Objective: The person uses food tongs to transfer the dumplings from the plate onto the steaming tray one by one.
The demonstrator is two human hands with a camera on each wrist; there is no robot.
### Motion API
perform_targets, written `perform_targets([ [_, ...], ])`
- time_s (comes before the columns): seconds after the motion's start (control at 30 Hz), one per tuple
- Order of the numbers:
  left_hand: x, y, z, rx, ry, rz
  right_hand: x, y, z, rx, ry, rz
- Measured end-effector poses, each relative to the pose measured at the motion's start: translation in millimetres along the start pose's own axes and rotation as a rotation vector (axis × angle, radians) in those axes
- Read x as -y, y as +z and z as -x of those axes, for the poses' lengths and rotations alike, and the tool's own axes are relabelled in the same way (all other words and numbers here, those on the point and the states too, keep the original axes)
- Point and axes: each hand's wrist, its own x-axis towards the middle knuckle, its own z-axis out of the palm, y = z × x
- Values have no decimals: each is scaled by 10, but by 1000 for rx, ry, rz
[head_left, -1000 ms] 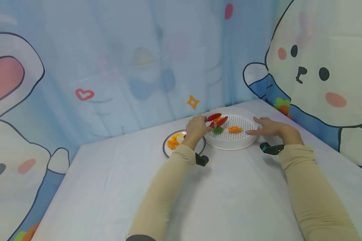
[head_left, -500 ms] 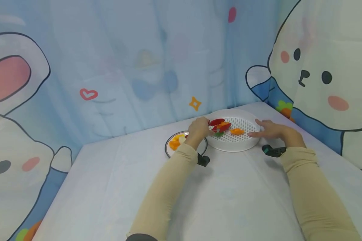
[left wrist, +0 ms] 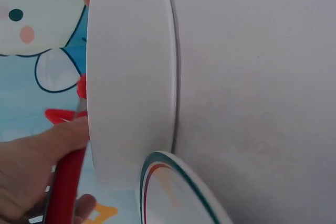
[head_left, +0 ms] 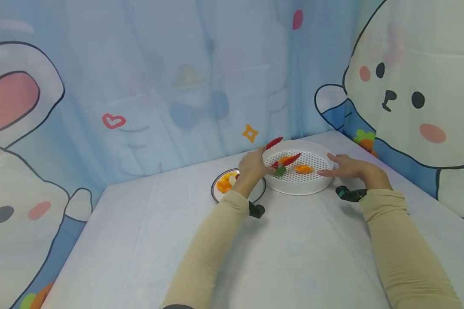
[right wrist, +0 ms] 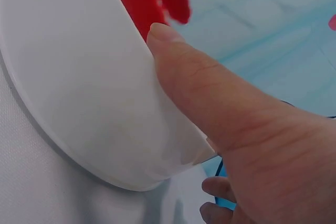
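Observation:
My left hand [head_left: 252,165] grips red-handled tongs [left wrist: 65,187] over the left side of a white basket [head_left: 298,189] with a perforated floor. Their two red tips [head_left: 292,159] stand apart, one low over the basket's inside and one above its back rim. Beside the lower tip lie an orange piece [head_left: 284,159] and a green piece [head_left: 280,171]. Another orange piece [head_left: 303,169] sits farther right on the holes. My right hand [head_left: 345,166] rests against the basket's right side with fingers spread, the thumb [right wrist: 194,77] along the outer wall and its tip at the rim.
A dark-rimmed plate [head_left: 215,198] stands left of the basket, partly under my left forearm. It carries yellow-orange pieces [head_left: 224,183] and a whitish one. A blue printed curtain [head_left: 151,86] hangs behind the white table [head_left: 158,223].
The tongs' tips have spread; the upper one has risen toward the back rim. My left hand has shifted slightly left. My right hand stays at the basket.

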Motion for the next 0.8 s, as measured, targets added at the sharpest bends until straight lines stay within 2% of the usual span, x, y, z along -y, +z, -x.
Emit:
perform_targets([
  [0.1,96,-18,60,-62,-7,74,37,13,-56,1,-20,1],
  [0.2,199,-67,161,-112,22,148,75,2,-79,-3,-30,4],
  [0.33,360,-127,319,-144,85,209,98,-21,-96,8,-32,15],
  [0.43,504,-188,363,-135,90,200,84,-33,-108,14,-38,21],
  [0.63,821,-483,288,-109,4,241,-49,-85,-115,-2,-42,26],
  [0.73,1036,-640,290,-64,34,259,-94,-117,-87,-1,-34,18],
  [0.8,1174,-718,311,-4,70,267,-125,-137,-70,2,-31,18],
])
